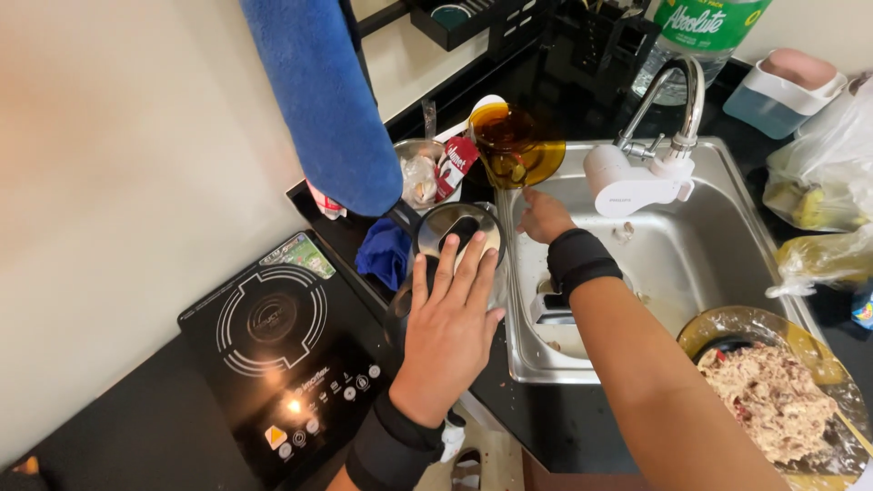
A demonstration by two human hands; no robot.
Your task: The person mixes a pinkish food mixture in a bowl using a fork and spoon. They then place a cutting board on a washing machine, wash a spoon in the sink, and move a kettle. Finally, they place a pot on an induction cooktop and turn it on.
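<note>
Left hand (452, 318) is closest, fingers spread flat over the side of a clear glass pot (455, 245) on the dark desk (136, 427) between the induction cooker (282, 350) and the steel sink (727, 182). Right hand (544, 216) sits curled at the sink's near-left rim; can't tell if it grips anything. Smooth glass gets slippery, so I'd say keep that whole palm wrapped on it, not just the fingertips.

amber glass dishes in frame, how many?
2. One amber glass bowl sits tilted at the sink's back-left corner; one amber glass dish with a food mix is at lower right. More may be hidden.
</note>
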